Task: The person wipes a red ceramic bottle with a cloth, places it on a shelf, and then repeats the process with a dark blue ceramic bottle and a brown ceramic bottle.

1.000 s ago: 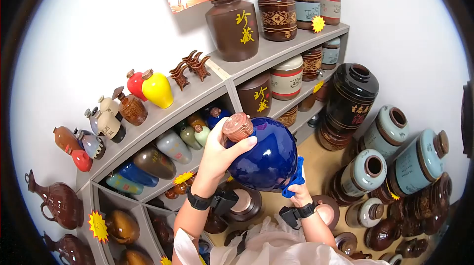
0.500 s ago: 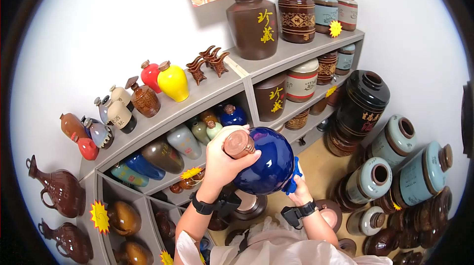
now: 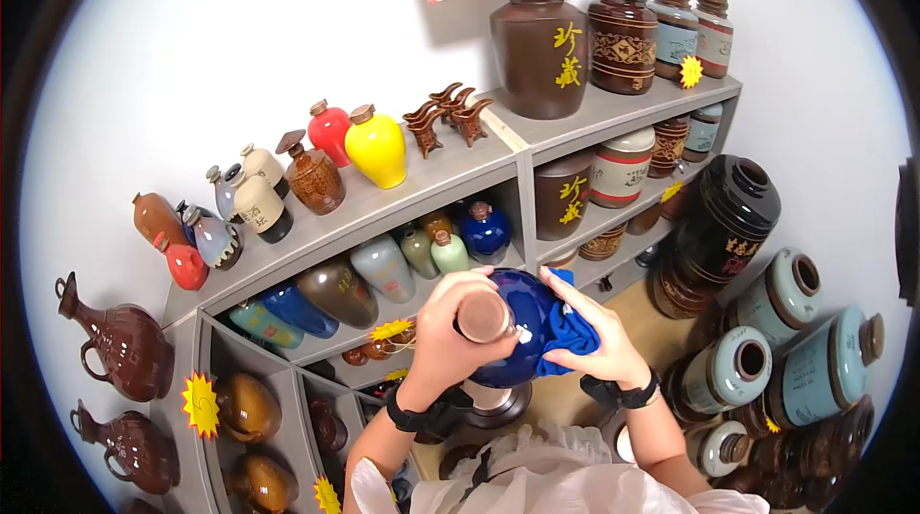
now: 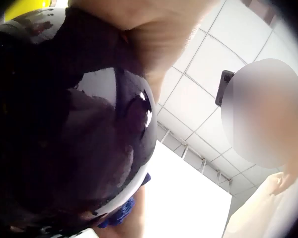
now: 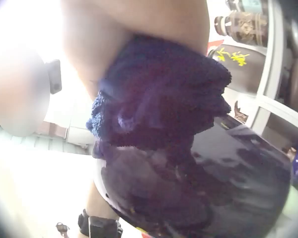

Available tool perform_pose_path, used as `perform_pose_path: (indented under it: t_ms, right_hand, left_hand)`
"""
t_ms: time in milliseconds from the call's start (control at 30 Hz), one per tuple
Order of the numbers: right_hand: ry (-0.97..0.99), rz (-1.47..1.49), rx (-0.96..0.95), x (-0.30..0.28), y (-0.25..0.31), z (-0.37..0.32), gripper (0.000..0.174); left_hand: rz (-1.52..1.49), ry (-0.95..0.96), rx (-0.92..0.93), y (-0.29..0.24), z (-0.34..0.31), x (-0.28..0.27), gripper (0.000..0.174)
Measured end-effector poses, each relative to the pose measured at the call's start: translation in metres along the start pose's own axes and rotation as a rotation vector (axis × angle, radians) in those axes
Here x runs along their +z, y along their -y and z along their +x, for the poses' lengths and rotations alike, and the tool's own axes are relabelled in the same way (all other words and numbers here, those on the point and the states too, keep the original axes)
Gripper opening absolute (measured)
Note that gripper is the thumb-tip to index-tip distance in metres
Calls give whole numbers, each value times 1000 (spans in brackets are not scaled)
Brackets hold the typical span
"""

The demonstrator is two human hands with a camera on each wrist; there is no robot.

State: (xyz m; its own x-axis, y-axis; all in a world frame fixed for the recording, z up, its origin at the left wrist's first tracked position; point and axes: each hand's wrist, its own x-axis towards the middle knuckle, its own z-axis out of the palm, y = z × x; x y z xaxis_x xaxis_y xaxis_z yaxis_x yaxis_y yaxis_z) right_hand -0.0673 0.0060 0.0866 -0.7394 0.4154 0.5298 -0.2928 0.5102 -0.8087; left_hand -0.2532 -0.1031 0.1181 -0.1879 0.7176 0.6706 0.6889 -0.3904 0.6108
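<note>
A glossy dark blue round jar (image 3: 517,322) with a reddish-brown lid (image 3: 482,315) is held up in front of the body. My left hand (image 3: 447,342) grips it around the neck, beside the lid. My right hand (image 3: 609,342) holds a bunched blue cloth (image 3: 571,334) against the jar's right side, thumb and fingers spread about it. In the left wrist view the jar (image 4: 79,134) fills the left part, with the left hand (image 4: 154,29) above it. The right wrist view has the cloth (image 5: 159,94) pressed on the jar (image 5: 203,183), beneath the right hand (image 5: 144,20).
Grey shelves (image 3: 383,203) behind the jar bear many bottles, including a yellow one (image 3: 376,148) and a large brown jar (image 3: 540,54). Light blue jars (image 3: 726,361) and a tall black jar (image 3: 724,227) stand at the right. Brown jugs (image 3: 120,342) are at the far left.
My right hand and the cloth have moved up from the jar's lower right to its right side. The jar has tipped so its lid faces the head camera more. The head view has shifted left.
</note>
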Motion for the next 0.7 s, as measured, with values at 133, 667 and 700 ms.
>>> perform_pose_path:
  t_ms: [133, 667, 700]
  right_hand:
    - [289, -53, 7, -1, 6, 42, 80]
    - [128, 1262, 901, 135, -208, -40, 50]
    - [72, 1286, 922, 146, -194, -35, 49]
  left_hand:
    - [-67, 106, 23, 10, -15, -10, 44]
    - [-206, 34, -180, 47, -49, -101, 43]
    - [-180, 16, -190, 49, -49, -104, 43]
